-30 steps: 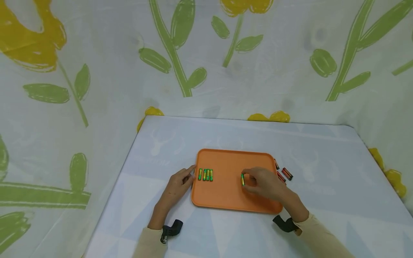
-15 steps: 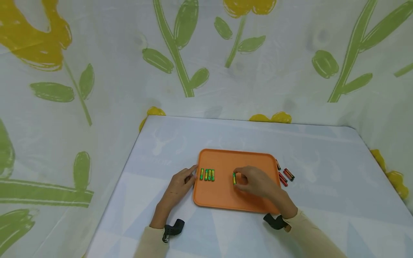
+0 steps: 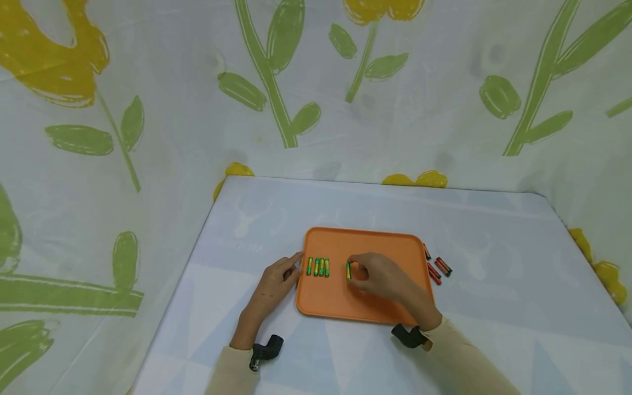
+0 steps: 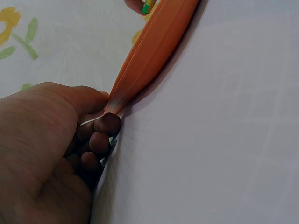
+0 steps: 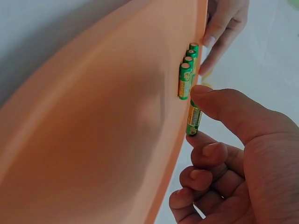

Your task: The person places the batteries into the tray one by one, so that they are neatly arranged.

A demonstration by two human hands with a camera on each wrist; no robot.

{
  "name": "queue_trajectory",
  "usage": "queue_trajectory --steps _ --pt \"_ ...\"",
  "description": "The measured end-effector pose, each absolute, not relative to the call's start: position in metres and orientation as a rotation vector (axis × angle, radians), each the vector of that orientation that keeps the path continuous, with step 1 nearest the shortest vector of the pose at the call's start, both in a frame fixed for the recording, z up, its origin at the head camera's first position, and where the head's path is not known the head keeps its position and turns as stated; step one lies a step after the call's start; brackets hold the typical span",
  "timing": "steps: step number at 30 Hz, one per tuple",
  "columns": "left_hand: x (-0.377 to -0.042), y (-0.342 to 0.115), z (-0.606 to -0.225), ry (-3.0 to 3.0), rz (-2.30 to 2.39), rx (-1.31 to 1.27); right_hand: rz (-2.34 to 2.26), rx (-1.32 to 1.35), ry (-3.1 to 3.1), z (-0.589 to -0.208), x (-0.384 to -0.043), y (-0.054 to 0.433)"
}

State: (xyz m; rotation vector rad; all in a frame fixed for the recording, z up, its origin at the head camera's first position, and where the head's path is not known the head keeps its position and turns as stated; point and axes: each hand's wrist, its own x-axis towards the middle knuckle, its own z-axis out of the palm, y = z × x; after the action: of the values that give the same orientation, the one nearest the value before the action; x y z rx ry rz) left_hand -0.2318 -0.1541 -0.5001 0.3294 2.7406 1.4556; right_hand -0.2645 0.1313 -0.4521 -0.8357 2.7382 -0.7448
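Note:
My right hand point(image 3: 379, 277) pinches a green-and-yellow battery point(image 3: 348, 271) between thumb and index finger, just over the orange tray point(image 3: 365, 311). In the right wrist view the held battery point(image 5: 193, 119) stands between thumb and fingertip, apart from the others. Several matching batteries point(image 3: 321, 267) lie side by side near the tray's left end, the leftmost spaced slightly away in the head view. My left hand point(image 3: 269, 285) holds the tray's left rim; the left wrist view has its thumb and curled fingers point(image 4: 107, 123) at the edge.
Beyond the tray's right edge, several red-and-black batteries point(image 3: 443, 266) lie on the pale patterned tabletop point(image 3: 494, 307). One of them point(image 3: 427, 252) sits close against the rim. A flower-print curtain point(image 3: 434, 99) hangs behind the table.
My right hand has carried the green battery leftward across the tray, towards the row. The left hand stays at the rim, and the red batteries have come into fuller view.

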Motion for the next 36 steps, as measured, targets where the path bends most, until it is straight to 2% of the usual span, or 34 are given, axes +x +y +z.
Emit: queue_trajectory --steps 36 --pt "-0.232 -0.153 -0.499 2.764 1.427 0.306 -0.776 -0.780 2.724 -0.465 -0.277 0.101"
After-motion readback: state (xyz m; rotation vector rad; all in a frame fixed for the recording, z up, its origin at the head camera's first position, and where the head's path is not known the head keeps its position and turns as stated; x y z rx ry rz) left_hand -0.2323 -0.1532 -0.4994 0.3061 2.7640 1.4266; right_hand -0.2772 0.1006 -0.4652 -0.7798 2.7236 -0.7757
